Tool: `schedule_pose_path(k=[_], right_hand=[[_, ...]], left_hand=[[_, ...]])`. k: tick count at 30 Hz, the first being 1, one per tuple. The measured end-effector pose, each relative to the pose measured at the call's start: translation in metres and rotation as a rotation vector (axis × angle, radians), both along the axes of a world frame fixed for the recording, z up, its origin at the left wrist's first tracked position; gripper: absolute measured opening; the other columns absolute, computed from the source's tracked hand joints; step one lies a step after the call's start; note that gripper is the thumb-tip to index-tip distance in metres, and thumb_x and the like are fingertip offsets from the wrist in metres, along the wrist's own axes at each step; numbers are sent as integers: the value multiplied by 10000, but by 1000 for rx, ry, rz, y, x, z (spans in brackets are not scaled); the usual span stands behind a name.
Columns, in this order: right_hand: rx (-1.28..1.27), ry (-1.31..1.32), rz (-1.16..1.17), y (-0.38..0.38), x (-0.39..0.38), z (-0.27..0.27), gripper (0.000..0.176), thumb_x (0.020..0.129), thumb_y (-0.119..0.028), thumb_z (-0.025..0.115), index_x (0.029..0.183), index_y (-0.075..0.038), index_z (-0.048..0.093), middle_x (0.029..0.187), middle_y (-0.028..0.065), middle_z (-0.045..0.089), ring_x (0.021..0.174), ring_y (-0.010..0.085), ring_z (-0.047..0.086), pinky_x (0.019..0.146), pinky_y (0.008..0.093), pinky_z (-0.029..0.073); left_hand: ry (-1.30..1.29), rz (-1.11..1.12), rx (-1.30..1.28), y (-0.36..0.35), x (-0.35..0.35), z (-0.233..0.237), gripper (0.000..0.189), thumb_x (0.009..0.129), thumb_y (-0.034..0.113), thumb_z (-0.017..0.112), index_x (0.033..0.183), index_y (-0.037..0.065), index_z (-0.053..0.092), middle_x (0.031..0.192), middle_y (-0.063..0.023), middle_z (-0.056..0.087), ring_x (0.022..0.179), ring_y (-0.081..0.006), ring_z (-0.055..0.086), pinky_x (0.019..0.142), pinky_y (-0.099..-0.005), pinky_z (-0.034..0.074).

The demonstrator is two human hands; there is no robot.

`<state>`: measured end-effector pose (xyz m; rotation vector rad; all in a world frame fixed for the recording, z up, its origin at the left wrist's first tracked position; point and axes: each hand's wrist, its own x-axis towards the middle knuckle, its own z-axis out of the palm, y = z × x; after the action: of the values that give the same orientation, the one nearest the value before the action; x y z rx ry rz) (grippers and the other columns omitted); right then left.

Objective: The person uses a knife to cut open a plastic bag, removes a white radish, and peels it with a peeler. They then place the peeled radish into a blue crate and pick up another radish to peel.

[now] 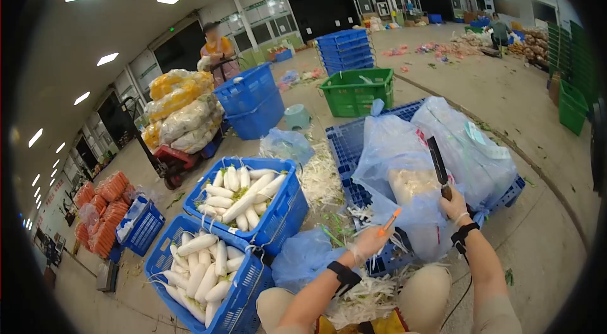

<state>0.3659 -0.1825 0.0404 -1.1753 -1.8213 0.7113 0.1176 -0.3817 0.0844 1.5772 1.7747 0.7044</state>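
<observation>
My left hand point(368, 244), in a thin clear glove, is closed round a slim orange tool point(389, 223) that looks like a peeler. In my right hand point(454, 205) a knife point(437, 162) with a long dark blade and a brown handle points upward. Both hands are above a light-blue plastic bag point(417, 220) with pale contents, on a blue pallet point(344, 144). To the left, white radishes point(243, 198) fill a blue crate point(288, 223), and more radishes point(201, 271) lie in a nearer blue crate point(243, 309).
White peelings point(319, 176) cover the floor between crates and pallet. Behind stand a green crate point(357, 91), stacked blue crates point(344, 49) and a blue bin point(253, 106). A person point(217, 49) stands by a pallet jack point(174, 160) loaded with sacks point(183, 113). Bagged carrots point(114, 214) lie left.
</observation>
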Motion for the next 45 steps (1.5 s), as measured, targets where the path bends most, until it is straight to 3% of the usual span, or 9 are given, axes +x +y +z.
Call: schedule_pose_path(k=[4,6,13,17,21,27,33,39,45], right_hand=[[-21,0,-1,-9,8,-13,415,713,-281,602,1050,-40,576,847,230,630,832,398,615,737,408,479],[105,36,-4,-17,8,-13,408,721,-264,620,1052,-31,570,844,230,630,816,408,613,720,404,484],[-21,170,69,-50,23,-14,260,727,-144,649,921,1,555,702,60,554,651,140,534,621,280,442],[-104,575,173,-69,23,-41,239,762,-133,646,927,-6,529,791,-15,509,703,86,455,619,248,401],[-116,509,37,-86,40,-68,252,774,-149,654,952,-11,539,770,-21,505,693,77,447,595,247,393],[-311,382,-112,-123,69,-121,218,771,-143,647,921,-8,565,729,29,561,662,118,502,604,290,433],[-504,278,-207,-147,99,-197,333,744,-181,663,1025,-14,599,813,47,605,709,147,551,673,303,463],[-336,499,-335,-100,115,-144,331,740,-145,654,1023,21,607,766,21,580,668,93,514,636,263,440],[-299,178,279,-19,35,21,299,734,-185,613,956,13,645,630,-17,521,599,79,492,583,262,427]], left_hand=[[49,26,-15,12,13,7,417,915,403,487,778,12,541,669,-141,541,611,-282,502,601,-410,397],[97,-60,327,28,16,-5,370,907,349,501,771,7,544,681,-154,557,658,-321,529,631,-441,395],[553,-60,640,56,49,-14,481,808,217,599,1274,142,507,1280,-154,480,1218,-412,385,994,-485,342],[528,-294,784,74,74,-12,478,765,205,623,1228,119,539,1307,-171,461,1259,-427,351,1001,-551,309],[558,-504,746,82,78,-58,197,738,191,621,900,79,627,1225,-162,516,1218,-376,413,975,-563,325],[-22,-315,-395,33,67,-150,379,886,387,534,983,31,623,849,-173,631,821,-335,593,786,-383,447],[-43,30,-436,15,20,-199,565,876,536,494,981,-1,634,836,-170,643,828,-262,609,752,-345,453],[-622,395,-120,48,-18,-165,355,941,298,515,1040,-29,611,875,-52,632,759,-159,580,750,-316,476],[-494,391,-143,59,-18,-147,340,923,287,554,1039,-30,594,893,-89,640,842,-185,612,784,-304,478]])
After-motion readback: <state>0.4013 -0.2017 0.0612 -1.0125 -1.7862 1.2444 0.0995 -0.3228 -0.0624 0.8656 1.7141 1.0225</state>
